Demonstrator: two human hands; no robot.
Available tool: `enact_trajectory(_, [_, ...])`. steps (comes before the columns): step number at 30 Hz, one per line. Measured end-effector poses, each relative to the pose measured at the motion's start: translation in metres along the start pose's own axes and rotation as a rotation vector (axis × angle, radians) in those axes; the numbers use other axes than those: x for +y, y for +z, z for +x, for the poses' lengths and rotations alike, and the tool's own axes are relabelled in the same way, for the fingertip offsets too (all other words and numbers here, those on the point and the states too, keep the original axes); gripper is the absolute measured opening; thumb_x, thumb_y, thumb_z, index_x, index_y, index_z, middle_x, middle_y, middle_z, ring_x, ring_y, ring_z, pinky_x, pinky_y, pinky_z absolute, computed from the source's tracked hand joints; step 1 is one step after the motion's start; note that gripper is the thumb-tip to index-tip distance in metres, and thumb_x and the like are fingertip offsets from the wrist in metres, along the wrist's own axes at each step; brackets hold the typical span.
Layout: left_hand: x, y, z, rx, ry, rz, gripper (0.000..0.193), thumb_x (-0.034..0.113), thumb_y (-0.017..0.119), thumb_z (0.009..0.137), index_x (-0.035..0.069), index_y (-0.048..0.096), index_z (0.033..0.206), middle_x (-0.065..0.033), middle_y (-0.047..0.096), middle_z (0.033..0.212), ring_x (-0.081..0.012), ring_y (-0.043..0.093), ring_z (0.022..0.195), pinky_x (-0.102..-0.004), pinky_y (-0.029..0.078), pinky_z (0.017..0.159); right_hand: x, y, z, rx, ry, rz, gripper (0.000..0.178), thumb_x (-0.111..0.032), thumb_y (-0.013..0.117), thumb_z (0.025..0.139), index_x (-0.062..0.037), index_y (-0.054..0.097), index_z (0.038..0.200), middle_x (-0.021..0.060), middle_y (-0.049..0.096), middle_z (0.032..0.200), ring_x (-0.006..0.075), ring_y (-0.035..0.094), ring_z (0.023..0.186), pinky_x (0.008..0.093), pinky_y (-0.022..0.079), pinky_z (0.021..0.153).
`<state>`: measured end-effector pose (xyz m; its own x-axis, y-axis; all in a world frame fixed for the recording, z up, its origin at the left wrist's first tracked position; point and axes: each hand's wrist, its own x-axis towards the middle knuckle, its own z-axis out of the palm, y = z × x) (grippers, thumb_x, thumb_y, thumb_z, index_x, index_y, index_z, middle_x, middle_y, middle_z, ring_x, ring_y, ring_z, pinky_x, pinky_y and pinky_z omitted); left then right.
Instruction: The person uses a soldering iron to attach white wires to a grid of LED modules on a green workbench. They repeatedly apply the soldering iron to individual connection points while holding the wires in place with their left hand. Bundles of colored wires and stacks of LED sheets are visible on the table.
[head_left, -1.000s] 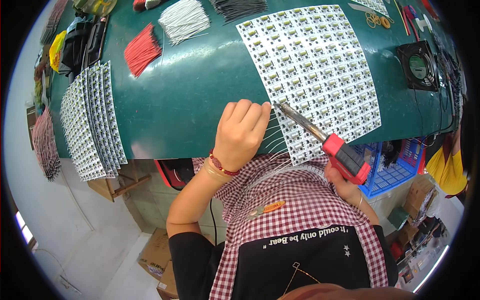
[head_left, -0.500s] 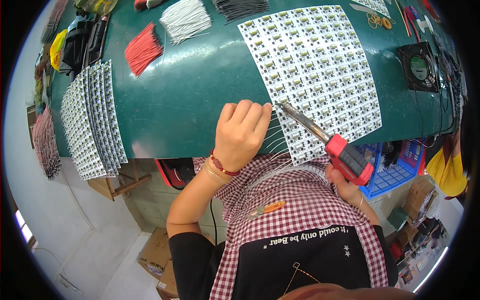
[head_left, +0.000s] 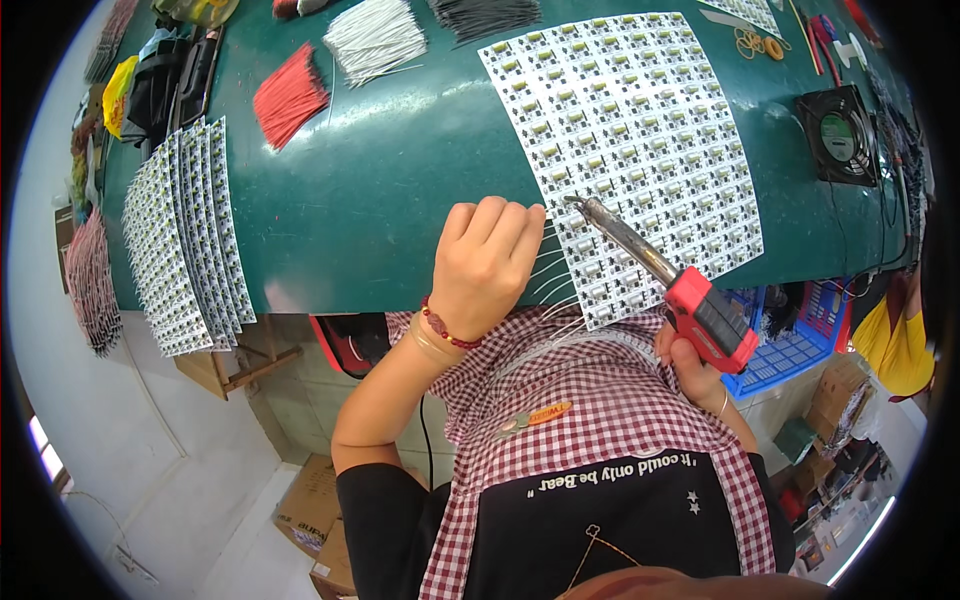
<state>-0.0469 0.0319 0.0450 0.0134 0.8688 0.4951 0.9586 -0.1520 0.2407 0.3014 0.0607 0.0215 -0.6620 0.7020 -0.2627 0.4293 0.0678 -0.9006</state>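
My left hand (head_left: 487,258) is closed in a pinch at the left edge of a large white circuit board panel (head_left: 630,150). A thin white wire is pinched there, mostly hidden by the fingers. Several white wires (head_left: 553,284) stick out from the same edge below the hand and hang over the apron. My right hand (head_left: 692,372) grips a soldering iron (head_left: 705,318) by its red and black handle. The iron's dark tip points up and left, over the panel a little right of my left fingertips; contact with the board cannot be made out.
Bundles of red wires (head_left: 290,103), white wires (head_left: 374,40) and black wires (head_left: 486,14) lie at the table's far side. More panels (head_left: 185,245) are stacked at the left edge. A black fan (head_left: 839,136) stands at right, above a blue crate (head_left: 790,345). Solder wire (head_left: 772,47) lies far right.
The soldering iron has drawn back to the right, its tip away from my left fingertips, and my right hand has moved slightly right. My left hand has barely moved.
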Motion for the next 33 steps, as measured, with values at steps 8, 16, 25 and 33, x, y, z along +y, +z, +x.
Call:
enact_trajectory(8, [-0.002,0.001,-0.002,0.001,-0.03,-0.008,0.02,0.004,0.069,0.071,0.004,0.069,0.092,-0.0029,0.057,0.08,-0.0195,0.059,0.08,-0.0332,0.041,0.067,-0.044,0.011,0.023,0.043,0.056,0.269,0.033,-0.034,0.059,0.097,-0.0001,0.058,0.099,0.0046,0.056,0.081,0.0116,0.052,0.072,0.0283,0.044,0.067])
enact_trajectory(16, [-0.003,-0.005,0.003,0.064,-0.11,-0.083,0.025,-0.001,0.071,0.067,0.007,0.07,0.091,-0.0016,0.055,0.078,-0.0197,0.053,0.073,-0.0335,0.039,0.064,-0.045,0.004,0.026,-0.024,0.019,0.285,0.016,-0.012,0.06,0.097,0.0001,0.062,0.108,0.0013,0.06,0.087,0.0091,0.055,0.08,0.028,0.046,0.071])
enact_trajectory(25, [-0.006,0.002,0.004,0.007,-0.121,-0.09,0.023,-0.001,0.07,0.068,0.008,0.07,0.089,-0.0017,0.05,0.074,-0.02,0.051,0.071,-0.0337,0.038,0.063,-0.052,0.01,0.03,0.002,0.042,0.374,0.021,-0.009,0.06,0.096,0.0019,0.061,0.113,0.0016,0.061,0.094,0.0095,0.057,0.085,0.0282,0.048,0.075])
enact_trajectory(33, [-0.006,0.002,0.003,-0.011,-0.136,-0.085,0.022,-0.001,0.07,0.068,0.008,0.069,0.089,-0.0021,0.051,0.075,-0.0202,0.051,0.071,-0.0338,0.038,0.063,-0.039,0.012,0.029,0.053,0.061,0.209,0.019,-0.006,0.066,0.089,0.0,0.065,0.107,0.0083,0.064,0.094,0.0159,0.062,0.081,0.0301,0.049,0.07])
